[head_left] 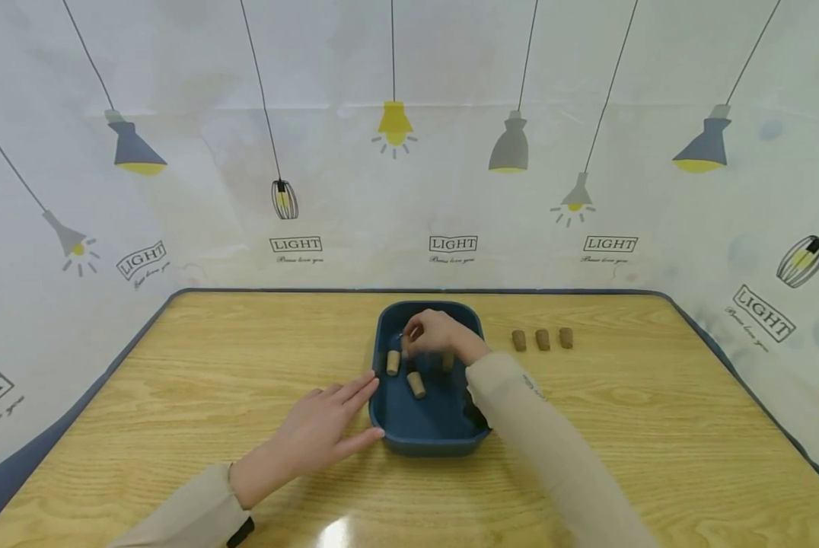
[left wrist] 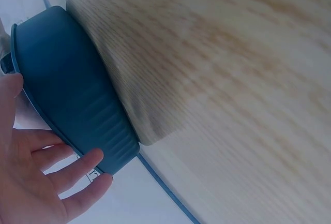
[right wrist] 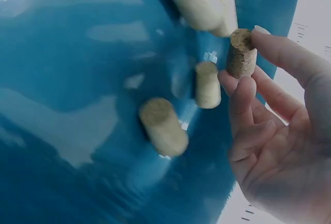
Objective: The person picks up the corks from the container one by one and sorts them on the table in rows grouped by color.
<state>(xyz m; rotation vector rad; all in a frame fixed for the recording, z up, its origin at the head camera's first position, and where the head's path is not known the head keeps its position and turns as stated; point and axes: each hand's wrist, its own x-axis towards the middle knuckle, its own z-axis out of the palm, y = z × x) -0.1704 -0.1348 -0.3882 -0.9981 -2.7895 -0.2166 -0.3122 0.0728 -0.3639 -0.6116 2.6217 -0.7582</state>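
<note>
My right hand [head_left: 431,332] is inside the blue bin [head_left: 430,445], toward its far end. In the right wrist view a small brown cork stopper [right wrist: 241,61] is pinched between its thumb and fingertips, held above the bin floor. Several other corks lie in the bin, among them one cork [head_left: 393,363] near the left wall and another cork [head_left: 416,384] nearer the middle. My left hand [head_left: 317,426] touches the bin's left rim with its fingers extended; the left wrist view shows the fingers spread along the bin's outer wall [left wrist: 67,79].
To the right of the bin, three corks stand in a row on the wooden table: a left cork [head_left: 519,339], a middle cork [head_left: 543,339] and a right cork [head_left: 565,338]. A pale backdrop [head_left: 355,198] printed with lamps rises behind the table.
</note>
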